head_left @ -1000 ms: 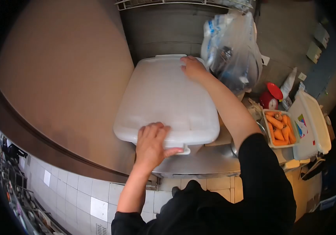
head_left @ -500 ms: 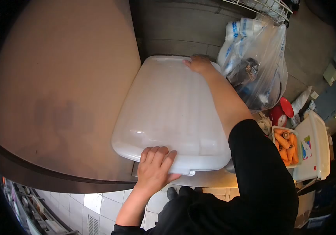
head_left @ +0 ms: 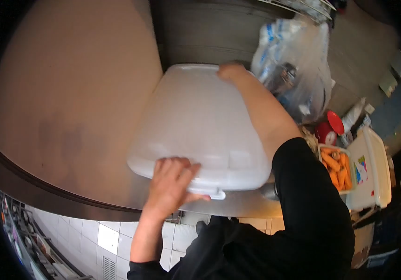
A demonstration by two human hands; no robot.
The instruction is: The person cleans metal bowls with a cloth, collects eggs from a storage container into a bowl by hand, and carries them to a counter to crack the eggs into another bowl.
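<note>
A large white lidded plastic box (head_left: 200,121) rests on a steel counter, close against a broad brown-grey panel. At its near edge, my left hand (head_left: 170,184) has its fingers over the lid and its thumb below the rim, beside the white handle clip. My right hand (head_left: 232,72) grips the far right edge of the lid, its fingers partly hidden over the far side. Both hands are wrapped round the rim. Right of the box stands a clear plastic bag (head_left: 298,70) with dark and white items inside.
A tub of carrots (head_left: 336,168), an upright white container (head_left: 371,170) and a red scale (head_left: 329,128) stand at the right. The large flat panel (head_left: 70,93) borders the box on the left. A wire rack (head_left: 317,9) hangs at the top. Tiled floor (head_left: 84,233) shows below.
The view has shifted, so the box and surroundings sit differently in the frame. Both hands stay on the lid's edges; the left hand's thumb remains under the near rim.
</note>
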